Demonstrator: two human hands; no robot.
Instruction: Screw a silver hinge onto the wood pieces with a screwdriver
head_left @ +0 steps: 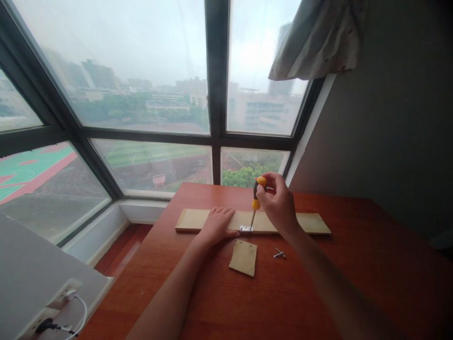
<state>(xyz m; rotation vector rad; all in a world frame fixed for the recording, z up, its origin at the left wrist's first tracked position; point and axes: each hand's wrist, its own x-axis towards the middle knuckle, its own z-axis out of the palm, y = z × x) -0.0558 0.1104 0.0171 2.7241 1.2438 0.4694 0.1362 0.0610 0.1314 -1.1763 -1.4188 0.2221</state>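
Observation:
A long pale wooden board lies across the table. My left hand rests flat on it with the fingers stretched out, its thumb along the near edge by a small white metal bracket. My right hand is closed around the yellow and black handle of a screwdriver. The screwdriver stands nearly upright, its tip down at the right part of the bracket. A screw under the tip is too small to make out. Just in front lies a small wooden piece with two holes near its top edge.
Loose screws lie right of the small wooden piece. The reddish-brown table carries everything and ends at the windows. On the left, plugs and cables sit in wall sockets. A curtain hangs upper right.

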